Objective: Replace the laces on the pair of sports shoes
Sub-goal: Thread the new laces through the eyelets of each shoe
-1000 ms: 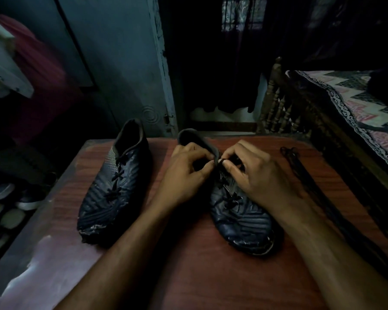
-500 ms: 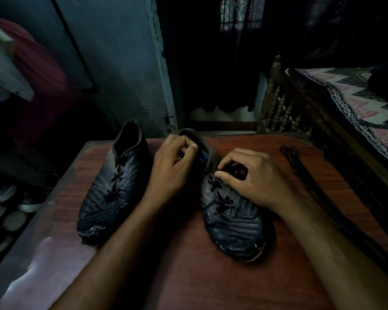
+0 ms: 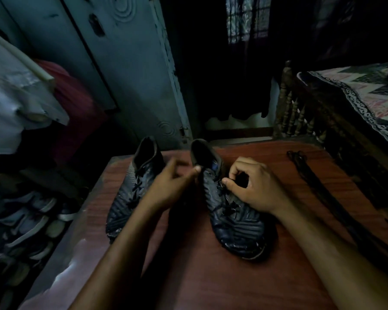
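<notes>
Glossy ribbed shoes (image 3: 231, 211) on smooth wood-grain table (image 3: 222, 280).

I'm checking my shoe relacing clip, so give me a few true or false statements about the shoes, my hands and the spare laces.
1. Both shoes stand on the table. True.
2. The right hand pinches the lace on the right shoe. True.
3. The left hand grips the left shoe. False: it is at the right shoe's collar.
4. The spare laces lie between the shoes. False: they lie right of the right shoe.
5. The left shoe is still laced. True.
</notes>
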{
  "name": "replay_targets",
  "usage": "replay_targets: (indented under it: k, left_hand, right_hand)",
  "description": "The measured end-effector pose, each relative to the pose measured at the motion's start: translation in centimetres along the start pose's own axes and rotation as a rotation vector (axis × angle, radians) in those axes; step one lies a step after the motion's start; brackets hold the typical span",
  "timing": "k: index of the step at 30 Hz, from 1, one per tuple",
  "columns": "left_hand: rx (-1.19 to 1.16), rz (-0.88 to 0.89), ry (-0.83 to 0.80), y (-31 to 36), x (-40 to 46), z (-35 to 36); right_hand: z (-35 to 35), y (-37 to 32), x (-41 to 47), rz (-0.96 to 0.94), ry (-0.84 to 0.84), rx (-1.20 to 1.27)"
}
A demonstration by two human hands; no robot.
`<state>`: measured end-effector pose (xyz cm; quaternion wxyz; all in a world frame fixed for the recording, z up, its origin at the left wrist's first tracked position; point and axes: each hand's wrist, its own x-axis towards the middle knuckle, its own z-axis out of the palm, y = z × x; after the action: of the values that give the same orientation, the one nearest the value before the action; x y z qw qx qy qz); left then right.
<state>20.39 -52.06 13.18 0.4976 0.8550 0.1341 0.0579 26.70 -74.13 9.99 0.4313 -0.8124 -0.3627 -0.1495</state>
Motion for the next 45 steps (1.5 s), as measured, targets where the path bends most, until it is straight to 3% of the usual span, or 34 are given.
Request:
replay_targets:
  k: [3,7,11,14,17,20,22,26,29,33,36,41,45]
  left_hand:
    - [0.148,0.002,-0.143,0.4,-1.7,-0.1]
    - [0.447,0.077,-0.064,3.9,-2.1,-2.2]
    - [0.591,0.204,-0.007,9.7,-1.1,-3.7]
    - [0.909,0.329,0.046,12.2,-0.2,-3.3]
    - [1.156,0.532,-0.095,13.0,1.4,-2.8]
    - [1.514,0.593,-0.281,12.8,2.7,-2.6]
    - [1.592,0.654,-0.346,12.6,3.1,-2.0]
    - [1.561,0.648,-0.289,11.2,3.8,-1.0]
    - [1.288,0.57,-0.198,10.5,4.1,-0.2]
    - [1.068,0.458,-0.337,11.0,3.4,-0.7]
    - [1.039,0.547,-0.359,11.4,2.3,-2.2]
    - [0.832,0.716,-0.082,8.7,1.0,-2.4]
    - [0.79,0.79,-0.171,6.0,0.9,-0.7]
  right_hand:
    - [0.2,0.2,-0.1,0.023,0.004,0.004]
    - [0.5,0.2,-0.3,0.045,-0.001,0.012]
    - [0.5,0.0,0.0,0.029,-0.017,0.009]
    - [0.4,-0.3,0.0,0.037,-0.031,0.004]
    - [0.3,-0.5,0.0,0.042,-0.03,0.009]
    - [0.1,-0.6,-0.1,0.035,-0.034,0.008]
    - [0.0,-0.7,0.0,0.037,-0.037,0.01]
    - [0.0,-0.8,0.0,0.039,-0.025,0.007]
    - [-0.1,-0.9,-0.1,0.038,0.001,0.034]
    - [-0.3,-0.9,0.0,-0.046,-0.003,0.058]
    - [-0.3,-0.9,0.0,-0.113,-0.028,-0.036]
    - [0.0,-0.7,0.1,-0.159,-0.073,-0.057]
    - [0.2,-0.9,0.0,-0.148,-0.044,-0.042]
